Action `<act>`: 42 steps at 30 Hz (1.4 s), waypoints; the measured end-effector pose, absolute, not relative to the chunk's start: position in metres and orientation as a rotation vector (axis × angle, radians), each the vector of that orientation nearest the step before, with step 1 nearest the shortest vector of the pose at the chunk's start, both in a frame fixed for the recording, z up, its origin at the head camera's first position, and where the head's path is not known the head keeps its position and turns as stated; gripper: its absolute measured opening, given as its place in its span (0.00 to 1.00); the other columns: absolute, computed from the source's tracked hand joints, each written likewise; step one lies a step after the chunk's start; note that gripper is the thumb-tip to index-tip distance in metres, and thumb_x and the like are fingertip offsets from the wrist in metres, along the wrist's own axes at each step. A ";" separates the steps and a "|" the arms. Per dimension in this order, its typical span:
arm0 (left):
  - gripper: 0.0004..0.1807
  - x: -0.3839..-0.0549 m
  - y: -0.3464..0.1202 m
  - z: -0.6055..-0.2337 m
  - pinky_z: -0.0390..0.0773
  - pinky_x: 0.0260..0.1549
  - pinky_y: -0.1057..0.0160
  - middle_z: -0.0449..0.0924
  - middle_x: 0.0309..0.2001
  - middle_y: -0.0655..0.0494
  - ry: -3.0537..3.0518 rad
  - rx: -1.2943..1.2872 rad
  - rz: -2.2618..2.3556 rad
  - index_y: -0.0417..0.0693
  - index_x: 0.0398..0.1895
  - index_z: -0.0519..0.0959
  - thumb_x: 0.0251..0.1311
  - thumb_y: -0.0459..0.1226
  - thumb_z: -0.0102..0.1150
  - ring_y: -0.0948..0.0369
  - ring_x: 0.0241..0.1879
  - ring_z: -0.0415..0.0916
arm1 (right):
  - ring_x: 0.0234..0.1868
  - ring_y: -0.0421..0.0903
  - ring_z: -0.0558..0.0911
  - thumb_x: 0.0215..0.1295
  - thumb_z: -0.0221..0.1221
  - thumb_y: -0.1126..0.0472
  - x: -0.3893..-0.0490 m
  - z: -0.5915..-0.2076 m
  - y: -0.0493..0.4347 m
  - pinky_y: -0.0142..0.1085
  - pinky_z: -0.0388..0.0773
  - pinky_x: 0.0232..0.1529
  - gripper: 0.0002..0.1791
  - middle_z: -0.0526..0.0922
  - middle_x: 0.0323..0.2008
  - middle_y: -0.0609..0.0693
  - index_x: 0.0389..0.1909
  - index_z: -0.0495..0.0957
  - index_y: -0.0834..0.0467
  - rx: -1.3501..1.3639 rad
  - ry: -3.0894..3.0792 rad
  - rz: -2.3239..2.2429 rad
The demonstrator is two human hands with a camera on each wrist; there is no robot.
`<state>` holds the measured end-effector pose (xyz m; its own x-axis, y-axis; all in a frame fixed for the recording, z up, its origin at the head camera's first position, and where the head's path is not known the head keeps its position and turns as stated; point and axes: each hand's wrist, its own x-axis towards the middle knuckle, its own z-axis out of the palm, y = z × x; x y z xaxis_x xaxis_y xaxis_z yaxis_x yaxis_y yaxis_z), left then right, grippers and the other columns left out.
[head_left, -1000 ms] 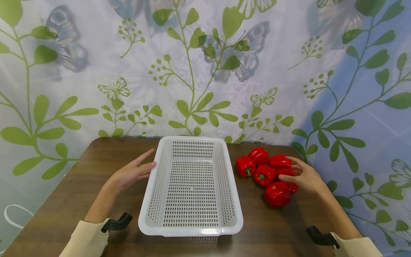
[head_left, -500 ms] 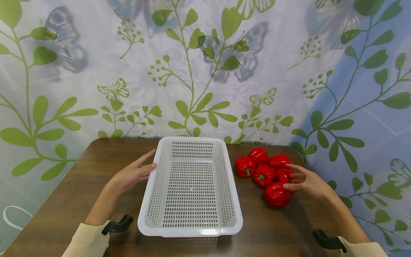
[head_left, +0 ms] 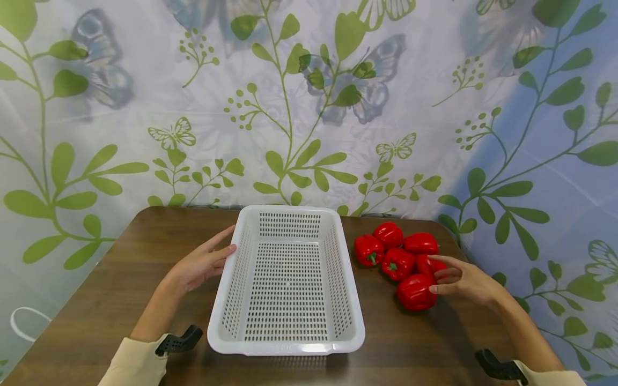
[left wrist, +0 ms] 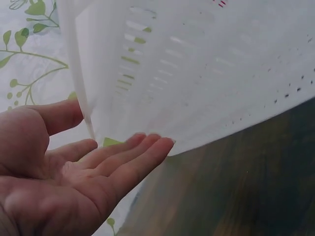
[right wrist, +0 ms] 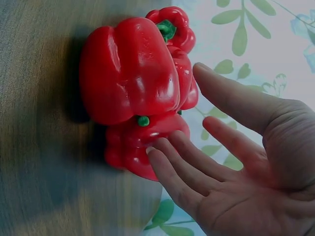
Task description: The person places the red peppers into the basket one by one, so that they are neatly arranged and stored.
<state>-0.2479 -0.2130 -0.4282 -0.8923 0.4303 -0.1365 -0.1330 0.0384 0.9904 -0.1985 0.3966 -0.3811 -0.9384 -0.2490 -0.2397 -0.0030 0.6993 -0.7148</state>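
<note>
A white perforated plastic basket [head_left: 288, 348] stands in the middle of the brown table. My left hand [head_left: 200, 265] is at its left side, thumb by the rim; the left wrist view has the extended fingers [left wrist: 142, 164] under the rim, against or close to the outer wall. Red bell peppers [head_left: 398, 262], several in a cluster, lie right of the basket. Beside them on the right is my right hand [head_left: 465, 281], its fingers loosely extended. In the right wrist view the fingertips [right wrist: 155, 157] reach a lower pepper [right wrist: 147, 142]; whether they touch it I cannot tell.
The wooden table [head_left: 120, 279] runs back to a wall hanging [head_left: 289, 107] with green leaves and butterflies. A white cord loop [head_left: 29, 321] shows beyond the table's left edge. Each forearm wears a black wrist mount [head_left: 178, 340].
My right hand has shifted toward me, from the far right peppers down beside the nearest ones. The left hand, basket and peppers stay practically where they were.
</note>
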 end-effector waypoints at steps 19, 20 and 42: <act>0.40 -0.244 -0.219 -0.433 0.84 0.54 0.54 0.71 0.69 0.36 1.792 0.303 2.000 0.60 0.83 0.43 0.76 0.37 0.52 0.45 0.64 0.77 | 0.55 0.63 0.82 0.62 0.69 0.62 -0.203 -0.388 0.395 0.46 0.84 0.47 0.46 0.76 0.59 0.74 0.75 0.55 0.70 -0.344 2.420 -1.130; 0.41 -0.244 -0.219 -0.433 0.83 0.54 0.54 0.71 0.69 0.36 1.789 0.310 2.002 0.60 0.83 0.43 0.76 0.37 0.52 0.46 0.63 0.77 | 0.55 0.62 0.83 0.62 0.69 0.62 -0.203 -0.389 0.395 0.44 0.84 0.47 0.46 0.77 0.59 0.73 0.75 0.55 0.70 -0.333 2.416 -1.129; 0.39 -0.245 -0.216 -0.438 0.84 0.54 0.53 0.69 0.70 0.33 1.835 0.324 2.008 0.62 0.83 0.46 0.76 0.38 0.52 0.43 0.63 0.77 | 0.44 0.50 0.82 0.57 0.72 0.61 -0.206 -0.396 0.392 0.37 0.83 0.37 0.44 0.81 0.41 0.59 0.72 0.63 0.70 -0.271 2.488 -1.022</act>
